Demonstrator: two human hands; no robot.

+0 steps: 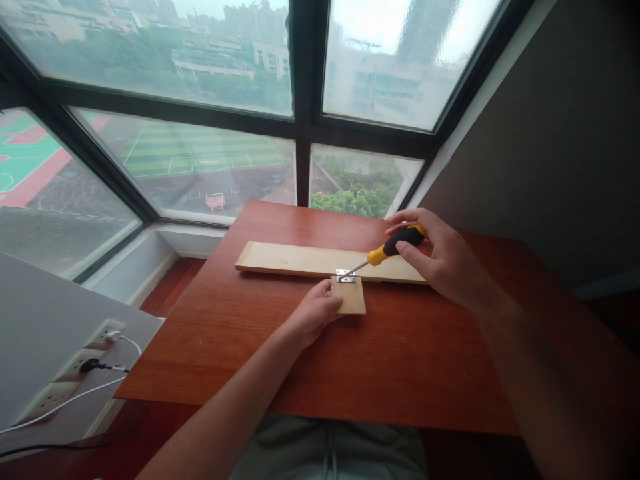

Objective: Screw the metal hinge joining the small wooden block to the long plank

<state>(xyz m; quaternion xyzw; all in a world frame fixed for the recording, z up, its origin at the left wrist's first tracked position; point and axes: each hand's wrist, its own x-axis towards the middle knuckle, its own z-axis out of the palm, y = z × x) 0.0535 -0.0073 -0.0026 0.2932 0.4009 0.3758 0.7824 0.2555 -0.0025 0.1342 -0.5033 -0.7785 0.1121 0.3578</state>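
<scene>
My right hand (433, 250) is closed around the black and yellow handle of a screwdriver (379, 256). The shaft slants down to the left, and its tip meets a silver metal hinge (346, 276). That hinge spans the near edge of a long pale wooden board (290, 259) and the top of a small square wooden piece (353, 299). With my left hand (319, 308) I grip the small piece at its left edge, thumb on top. Whether a screw sits under the tip is too small to make out.
The boards rest on a reddish-brown wooden table (240, 347). Large dark-framed windows (303, 127) stand behind it. At the left, a wall socket strip (80, 365) has plugs and cables (65, 417) running from it. A grey wall (560, 153) rises at the right.
</scene>
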